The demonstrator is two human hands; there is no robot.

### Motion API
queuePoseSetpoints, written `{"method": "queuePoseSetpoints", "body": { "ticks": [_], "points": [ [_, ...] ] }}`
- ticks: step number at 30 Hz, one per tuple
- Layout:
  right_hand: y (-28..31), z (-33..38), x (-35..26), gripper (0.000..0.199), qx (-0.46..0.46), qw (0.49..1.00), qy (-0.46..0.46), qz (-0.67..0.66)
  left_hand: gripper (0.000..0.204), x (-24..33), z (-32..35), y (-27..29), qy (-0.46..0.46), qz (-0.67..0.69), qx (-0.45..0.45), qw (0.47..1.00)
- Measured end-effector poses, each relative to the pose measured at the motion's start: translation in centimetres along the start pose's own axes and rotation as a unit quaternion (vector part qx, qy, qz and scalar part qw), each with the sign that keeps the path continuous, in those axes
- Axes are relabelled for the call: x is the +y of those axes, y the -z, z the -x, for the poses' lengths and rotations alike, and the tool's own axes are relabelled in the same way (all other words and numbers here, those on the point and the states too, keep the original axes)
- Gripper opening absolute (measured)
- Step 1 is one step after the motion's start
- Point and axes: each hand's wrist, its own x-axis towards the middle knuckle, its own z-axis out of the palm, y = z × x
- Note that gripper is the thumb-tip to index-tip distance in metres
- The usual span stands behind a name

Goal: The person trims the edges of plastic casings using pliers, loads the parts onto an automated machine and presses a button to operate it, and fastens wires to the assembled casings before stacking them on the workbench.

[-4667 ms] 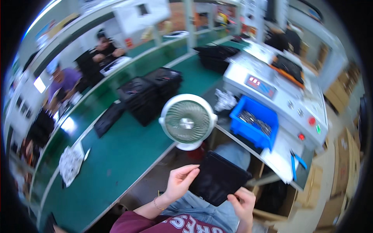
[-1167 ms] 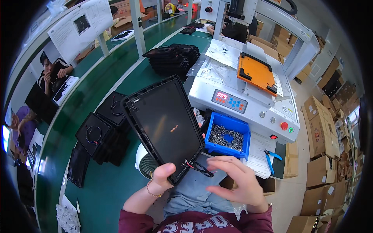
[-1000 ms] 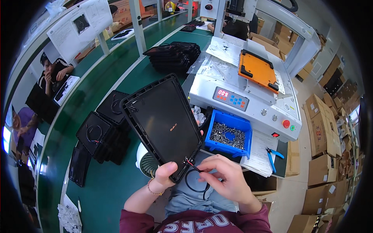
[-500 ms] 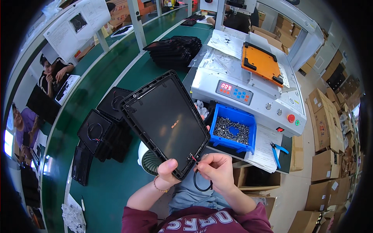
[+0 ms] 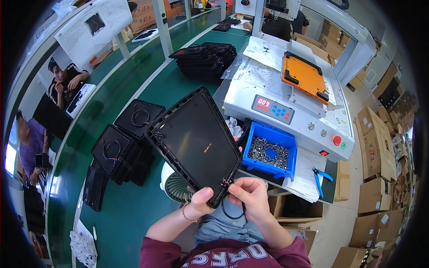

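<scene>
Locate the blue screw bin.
Head view, right of centre: the blue bin sits just below the white machine, right of the black panel, with blue pliers to its right.

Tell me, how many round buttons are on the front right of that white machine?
2: a red button and a smaller green button beside it, near the corner of the white machine; others may be hidden.

You sit at a long green conveyor table [image 5: 134, 214]. Cardboard boxes [image 5: 375, 134] crowd the pale floor [image 5: 344, 223] on your right.
</scene>
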Motion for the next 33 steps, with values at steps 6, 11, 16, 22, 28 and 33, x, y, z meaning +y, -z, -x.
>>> {"method": "queuePoseSetpoints", "body": {
  "ticks": [6, 11, 16, 22, 28, 33],
  "points": [
    [0.5, -0.7, 1.3, 0.008, -0.041, 0.993, 0.088, -0.064, 0.101, -0.5, 0.6, 0.6, 0.028, 0.002, -0.025, 0.999],
    [0.8, -0.8, 2.1, 0.012, -0.037, 0.983, 0.115, -0.138, 0.105, -1.2, 0.9, 0.4, 0.040, -0.004, -0.033, 0.999],
    [0.3, -1.4, 2.1, 0.019, -0.051, 0.992, 0.092, -0.067, 0.098, 0.4, 0.2, -0.2, -0.084, 0.063, 0.023, 0.994],
    [-1.3, -1.0, 2.4, 0.024, -0.094, 0.982, 0.157, 0.056, 0.096, 0.5, 2.6, -0.2, -0.171, 0.104, 0.083, 0.976],
    [-1.6, 0.2, 4.0, 0.054, -0.186, 0.978, 0.099, 0.006, 0.065, 7.2, 14.5, 5.0, -0.379, -0.163, 0.346, 0.843],
    [0.2, 0.7, 4.7, 0.043, -0.196, 0.977, 0.080, 0.009, 0.041, 5.8, 30.7, 10.2, -0.289, -0.306, 0.675, 0.606]
  ]
}}
